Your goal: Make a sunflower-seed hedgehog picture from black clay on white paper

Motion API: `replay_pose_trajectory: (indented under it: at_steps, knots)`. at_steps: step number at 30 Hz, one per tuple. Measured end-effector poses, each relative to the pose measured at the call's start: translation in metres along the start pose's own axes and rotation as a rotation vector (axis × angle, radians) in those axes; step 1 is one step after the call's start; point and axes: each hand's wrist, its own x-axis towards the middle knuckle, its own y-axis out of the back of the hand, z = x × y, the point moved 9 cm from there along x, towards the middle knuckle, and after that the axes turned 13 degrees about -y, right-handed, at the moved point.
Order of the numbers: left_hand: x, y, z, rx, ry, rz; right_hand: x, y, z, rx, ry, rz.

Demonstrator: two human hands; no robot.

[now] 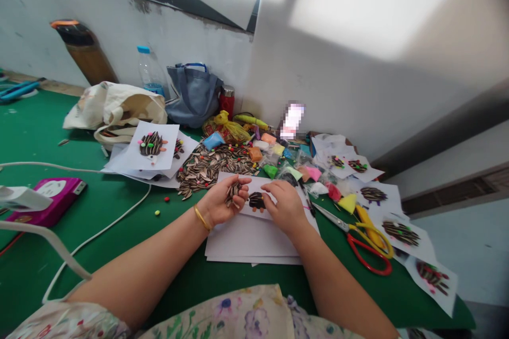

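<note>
- Seeds (234, 192) lie in the left hand (223, 206), palm up, fingers curled round them as a loose cup; they look dry, light, stiff and slick-shelled, so a squeeze may shoot them out. Best taken singly, by the sides near the blunt end.
- Right hand (285, 204), palm down, fingertips beside the dark figure (256, 201); whether they pinch a seed I cannot tell.
- That figure, between both hands on a white sheet (254, 218), looks soft and easily dented; the sheet, thin and bendable, is best steadied by its edges.
- Left forearm (155, 259) slants in from eight o'clock of the figure, right forearm (336, 265) from between four and five.
- Seed pile (212, 166) on the green bench (167, 238), between ten and eleven o'clock; a card with a seeded figure (169, 143) farther off at ten.
- Colourful packets (313, 173) at two o'clock, soft-looking; another seeded card (392, 201) at three; scissors (350, 228), rigid, near four, best held by the loops.
</note>
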Motion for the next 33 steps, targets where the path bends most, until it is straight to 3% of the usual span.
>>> replay_pose_trajectory:
  at_steps: [6,13,25,33]
  knots:
    - [0.0,-0.001,0.001,-0.051,-0.106,0.007,-0.008,0.02,-0.012,0.097,-0.007,0.142]
    - [-0.003,-0.007,0.001,-0.01,-0.169,-0.009,-0.009,0.009,-0.026,0.05,0.06,0.047]
    - [-0.004,-0.009,-0.001,-0.062,-0.157,0.013,-0.007,0.005,-0.023,0.254,-0.001,-0.031]
    - [-0.003,-0.01,-0.007,-0.019,-0.119,-0.058,-0.007,0.013,-0.024,0.354,-0.01,0.038]
